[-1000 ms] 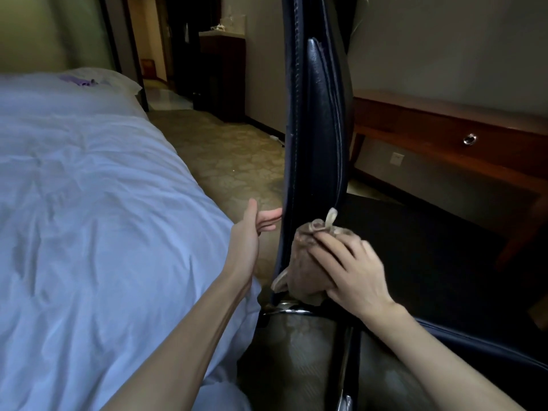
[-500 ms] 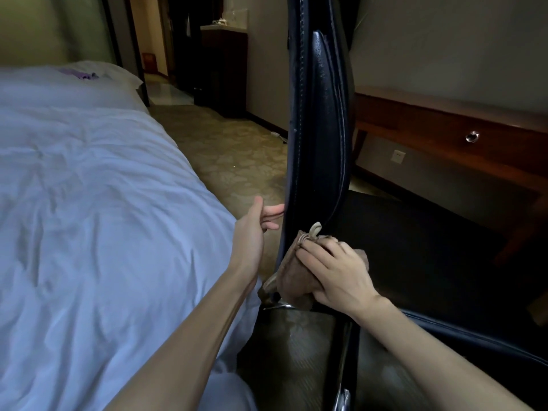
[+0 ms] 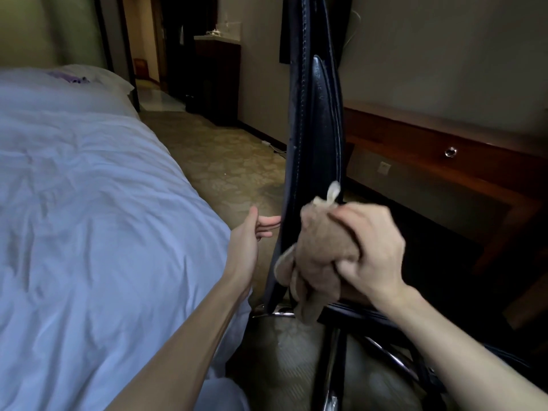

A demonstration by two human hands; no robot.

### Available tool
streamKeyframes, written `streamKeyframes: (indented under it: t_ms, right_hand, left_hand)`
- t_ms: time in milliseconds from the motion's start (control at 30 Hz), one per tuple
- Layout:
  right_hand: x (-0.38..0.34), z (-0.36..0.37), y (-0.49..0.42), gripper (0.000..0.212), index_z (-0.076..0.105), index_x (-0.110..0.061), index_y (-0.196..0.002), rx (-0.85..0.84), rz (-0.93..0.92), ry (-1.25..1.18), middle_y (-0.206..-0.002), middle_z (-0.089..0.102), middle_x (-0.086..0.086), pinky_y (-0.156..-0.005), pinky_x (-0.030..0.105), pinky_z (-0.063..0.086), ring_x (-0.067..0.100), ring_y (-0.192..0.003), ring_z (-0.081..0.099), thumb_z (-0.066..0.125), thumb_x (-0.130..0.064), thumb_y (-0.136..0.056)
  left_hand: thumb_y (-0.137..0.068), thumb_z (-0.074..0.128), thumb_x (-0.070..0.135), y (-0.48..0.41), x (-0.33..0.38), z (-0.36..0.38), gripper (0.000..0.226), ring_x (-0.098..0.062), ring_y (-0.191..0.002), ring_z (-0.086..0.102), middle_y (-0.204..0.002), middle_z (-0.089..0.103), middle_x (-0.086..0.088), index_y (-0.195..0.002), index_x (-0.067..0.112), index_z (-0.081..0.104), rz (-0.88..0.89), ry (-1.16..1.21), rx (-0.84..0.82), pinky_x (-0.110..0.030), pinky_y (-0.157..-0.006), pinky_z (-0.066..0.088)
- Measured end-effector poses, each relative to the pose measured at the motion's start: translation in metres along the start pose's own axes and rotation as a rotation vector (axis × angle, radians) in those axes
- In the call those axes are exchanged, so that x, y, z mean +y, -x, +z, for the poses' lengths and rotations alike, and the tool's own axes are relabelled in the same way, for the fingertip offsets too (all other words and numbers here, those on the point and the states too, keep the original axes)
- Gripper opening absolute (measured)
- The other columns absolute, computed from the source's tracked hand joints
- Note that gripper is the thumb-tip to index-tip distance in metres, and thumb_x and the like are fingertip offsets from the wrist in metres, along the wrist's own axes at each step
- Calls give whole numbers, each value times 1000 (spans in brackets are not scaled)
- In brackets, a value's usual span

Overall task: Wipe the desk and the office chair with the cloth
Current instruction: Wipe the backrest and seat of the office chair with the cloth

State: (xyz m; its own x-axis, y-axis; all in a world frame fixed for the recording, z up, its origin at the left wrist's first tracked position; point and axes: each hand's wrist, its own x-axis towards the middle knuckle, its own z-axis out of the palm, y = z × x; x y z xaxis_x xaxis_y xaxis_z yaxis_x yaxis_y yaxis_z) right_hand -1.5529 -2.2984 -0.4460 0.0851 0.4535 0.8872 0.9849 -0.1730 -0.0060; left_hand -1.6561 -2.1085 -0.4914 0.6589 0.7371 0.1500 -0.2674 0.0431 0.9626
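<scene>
The black office chair's backrest (image 3: pixel 311 114) stands edge-on in the middle of the view, with its dark seat (image 3: pixel 421 250) to the right. My right hand (image 3: pixel 373 256) grips a bunched beige cloth (image 3: pixel 314 256) against the lower front of the backrest. My left hand (image 3: pixel 247 241) is behind the backrest, fingers straight and touching its rear edge. The wooden desk (image 3: pixel 415 129) with a ring-pull drawer runs along the right wall, beyond the chair.
A bed with white linen (image 3: pixel 89 203) fills the left side, close to my left arm. Patterned carpet (image 3: pixel 234 167) runs between bed and chair toward a dark cabinet (image 3: pixel 218 78) at the back. The chair's chrome base (image 3: pixel 385 351) lies below.
My right hand dipped with the cloth toward the base of the backrest, then came back up and out, the cloth now more bunched in its grip. My left hand stayed behind the backrest.
</scene>
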Motion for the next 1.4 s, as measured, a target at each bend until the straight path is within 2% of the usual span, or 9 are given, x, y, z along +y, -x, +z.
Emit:
streamKeyframes:
  t_ms: [133, 267, 400, 500, 800, 967, 1200, 1300, 1400]
  right_hand:
    - [6, -8, -40, 63, 65, -14, -133, 85, 29, 107, -132, 55, 12, -96, 41, 45, 33, -118, 52, 65, -16, -70]
    - [-6, 17, -16, 68, 58, -18, -135, -11, 89, 202, -132, 49, 15, -88, 42, 42, 36, -114, 47, 63, -22, -67]
    - [-10, 29, 45, 76, 59, -15, -129, -264, -6, 201, -122, 52, 15, -74, 47, 55, 40, -99, 57, 80, -8, -56]
    - [-5, 5, 46, 53, 74, -14, -115, -423, -101, 157, -104, 64, 10, -64, 42, 56, 36, -84, 63, 62, -19, -63]
    - [-47, -74, -154, 64, 66, -18, -125, 408, 82, 122, -130, 55, 11, -97, 36, 40, 29, -122, 48, 56, -16, -62]
    - [-73, -46, -154, 73, 62, -14, -135, 336, 126, -27, -138, 55, 12, -103, 44, 46, 29, -128, 48, 61, -13, -62]
    - [-49, 9, 15, 54, 65, -22, -131, 27, -63, 206, -142, 47, 13, -93, 58, 51, 37, -125, 50, 64, -25, -77]
    - [-50, 22, 68, 46, 77, -23, -116, -112, -26, 190, -135, 49, 7, -80, 54, 56, 31, -112, 49, 66, -30, -72]
    - [-55, 18, 58, 43, 71, -24, -113, -150, -15, 107, -127, 52, 1, -73, 46, 56, 27, -104, 52, 69, -29, -70]
  left_hand:
    - [-113, 33, 39, 6, 4, 2, 70, 0, -72, 69, -73, 77, 7, -62, 29, 80, 23, 73, -8, -13, -73, 50]
    - [-109, 40, 46, 11, 4, 4, 69, 0, -66, 65, -63, 69, 12, -49, 33, 72, 13, 94, 18, -28, -86, 49]
    - [-111, 34, 46, 13, 3, 7, 65, -3, -76, 68, -86, 80, 3, -75, 23, 84, 3, 45, 2, -22, -80, 48]
    - [-112, 29, 44, 15, 2, 4, 64, -3, -79, 65, -97, 81, 4, -88, 20, 84, 15, 5, -26, -23, -86, 47]
    - [-113, 30, 33, 22, 6, 11, 69, -5, -82, 74, -84, 81, -4, -77, 8, 83, 73, -46, -76, -9, -75, 49]
    - [-113, 29, 35, 25, 5, 10, 71, -16, -93, 76, -88, 81, -10, -79, 5, 84, 38, -62, -121, -18, -91, 49]
    - [-108, 18, 56, 29, 11, 15, 91, -10, -56, 66, -57, 68, -6, -48, 14, 72, -102, 157, -189, -17, -60, 52]
    - [-105, 7, 64, 29, 10, 7, 100, -32, -98, 74, -93, 77, -24, -82, 3, 83, -148, 142, -235, -35, -99, 53]
    - [-104, 5, 66, 31, 10, 1, 101, -35, -114, 69, -103, 78, -21, -95, 3, 83, -159, 119, -250, -44, -113, 43]
